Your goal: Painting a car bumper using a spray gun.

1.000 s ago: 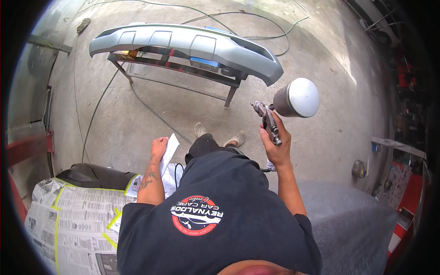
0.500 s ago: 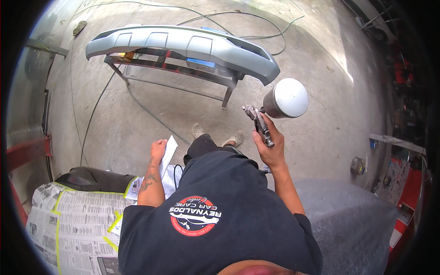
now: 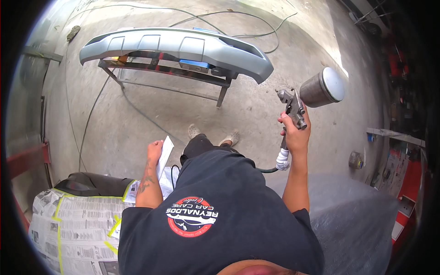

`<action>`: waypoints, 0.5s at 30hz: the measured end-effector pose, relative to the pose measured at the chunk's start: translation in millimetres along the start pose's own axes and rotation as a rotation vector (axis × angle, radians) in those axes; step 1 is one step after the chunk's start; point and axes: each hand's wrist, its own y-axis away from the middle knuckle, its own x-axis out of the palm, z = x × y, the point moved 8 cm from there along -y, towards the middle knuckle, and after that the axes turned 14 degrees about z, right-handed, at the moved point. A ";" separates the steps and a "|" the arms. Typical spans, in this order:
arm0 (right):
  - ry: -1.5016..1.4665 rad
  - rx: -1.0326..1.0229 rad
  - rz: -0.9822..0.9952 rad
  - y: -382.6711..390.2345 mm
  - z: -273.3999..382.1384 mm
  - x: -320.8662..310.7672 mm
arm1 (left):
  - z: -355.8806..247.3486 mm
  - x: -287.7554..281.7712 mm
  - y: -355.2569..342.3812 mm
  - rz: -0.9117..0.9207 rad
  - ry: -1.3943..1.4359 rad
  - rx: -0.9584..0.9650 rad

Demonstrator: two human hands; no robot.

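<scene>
My right hand (image 3: 295, 133) is wrapped round the grip of a metal spray gun (image 3: 292, 107), out to the right of my body. A cup with a pale lid (image 3: 323, 87) is fixed to the gun and tilts to the right. White wrapping (image 3: 282, 159) covers the lower end of the handle, where a hose joins. My left hand (image 3: 155, 150) is closed on a flat white sheet (image 3: 165, 156), held low at my left side. Beyond the gun, a light grey car bumper (image 3: 174, 43) lies across a metal stand (image 3: 169, 91).
Hoses (image 3: 220, 28) trail over the concrete floor (image 3: 151, 103). Newspaper masking with yellow tape (image 3: 78, 224) covers a part at the near left, beside a dark panel (image 3: 94, 183). Plastic sheeting (image 3: 339, 215) hangs near right. A small can (image 3: 355, 160) sits on the floor.
My right hand has swung right with the spray gun, turning it so the cup tilts and the wrapped hose end shows. The left hand stays nearly in place with the sheet.
</scene>
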 end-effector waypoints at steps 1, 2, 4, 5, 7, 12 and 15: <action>-0.021 0.009 0.032 2.2 -3.1 8.8 | -1.1 -0.2 -1.2 -0.006 0.006 -0.003; -0.004 0.002 0.077 3.9 -4.1 18.6 | -2.3 0.2 -2.7 0.000 0.007 -0.004; -0.002 -0.011 0.175 7.3 -11.9 38.3 | -1.0 0.1 -3.3 0.000 0.015 -0.008; 0.009 -0.074 0.198 7.3 -11.5 48.0 | 1.5 0.3 -3.4 -0.001 0.043 -0.018; 0.069 -0.101 0.239 9.1 -9.4 60.2 | 5.3 0.3 -3.8 -0.004 0.076 -0.029; 0.127 -0.114 0.319 8.5 -6.4 76.0 | 24.0 -2.6 -0.9 -0.014 0.084 -0.010; 0.118 -0.081 0.324 6.1 -10.5 77.7 | 28.8 -4.8 10.3 -0.060 0.101 -0.041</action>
